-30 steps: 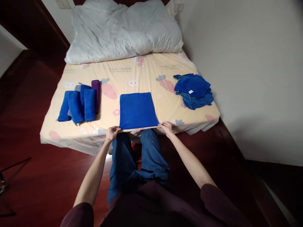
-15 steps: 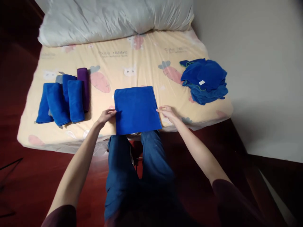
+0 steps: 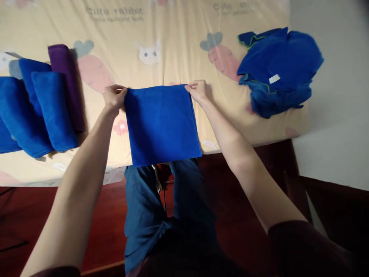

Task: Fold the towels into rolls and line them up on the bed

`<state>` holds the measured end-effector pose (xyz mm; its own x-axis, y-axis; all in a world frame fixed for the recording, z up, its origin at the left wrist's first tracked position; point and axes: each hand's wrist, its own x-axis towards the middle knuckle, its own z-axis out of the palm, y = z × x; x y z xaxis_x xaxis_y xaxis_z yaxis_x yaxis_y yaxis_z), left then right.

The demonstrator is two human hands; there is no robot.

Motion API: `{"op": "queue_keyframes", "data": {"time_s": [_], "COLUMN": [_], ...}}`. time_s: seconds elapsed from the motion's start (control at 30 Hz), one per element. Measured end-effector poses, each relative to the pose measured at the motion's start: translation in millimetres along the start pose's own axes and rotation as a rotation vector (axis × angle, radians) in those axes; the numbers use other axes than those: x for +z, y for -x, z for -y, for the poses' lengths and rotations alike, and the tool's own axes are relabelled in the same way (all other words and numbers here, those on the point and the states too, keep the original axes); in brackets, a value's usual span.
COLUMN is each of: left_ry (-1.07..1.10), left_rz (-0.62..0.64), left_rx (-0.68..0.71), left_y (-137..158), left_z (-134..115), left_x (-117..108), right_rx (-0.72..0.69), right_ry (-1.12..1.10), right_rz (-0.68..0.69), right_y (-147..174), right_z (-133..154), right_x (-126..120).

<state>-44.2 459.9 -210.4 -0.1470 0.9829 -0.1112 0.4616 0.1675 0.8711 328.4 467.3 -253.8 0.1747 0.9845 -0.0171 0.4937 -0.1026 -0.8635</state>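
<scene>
A blue cloth (image 3: 164,125), folded into a flat square, lies at the bed's front edge before my knees. At its far left corner my left hand (image 3: 114,97) pinches the fabric between thumb and fingers. My right hand (image 3: 198,90) has the far right corner pinched the same way. Between the two hands the far edge runs nearly straight, while the near edge reaches the mattress border. Whether the cloth is lifted off the sheet at the corners I cannot tell.
Several rolled blue cloths (image 3: 52,111) and a purple roll (image 3: 67,88) lie on the left. A crumpled blue cloth pile (image 3: 284,69) with a white tag sits at the right, near the wall (image 3: 331,115). Underneath is a yellow patterned bedsheet (image 3: 173,46).
Both hands have moved from the cloth's side edges up to its far corners, gripping them. The view has tipped down and closer, so the white quilt is out of sight.
</scene>
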Motion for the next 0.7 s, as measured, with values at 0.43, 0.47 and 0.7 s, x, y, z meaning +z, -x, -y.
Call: {"op": "queue_keyframes", "data": {"time_s": [0.43,0.47,0.7], "left_ry": [-0.164,-0.174,-0.504], "left_rz": [-0.052,-0.034,0.216], "left_rx": [0.028,0.041,0.122], "left_y": [1.1,1.0,-12.2], "left_z": [-17.4,-18.8,-22.0], "left_x": [9.0,8.8,-6.8], "right_rx": [-0.142,-0.151,-0.140], "right_ry": [0.202,0.211,0.282], "right_rz": [0.019,0.027,0.101], "right_y": [-8.3,-8.3,-13.2], "right_z": [-10.5,-10.4,-2.9], "right_x": [-6.8,-4.8,-1.0]}}
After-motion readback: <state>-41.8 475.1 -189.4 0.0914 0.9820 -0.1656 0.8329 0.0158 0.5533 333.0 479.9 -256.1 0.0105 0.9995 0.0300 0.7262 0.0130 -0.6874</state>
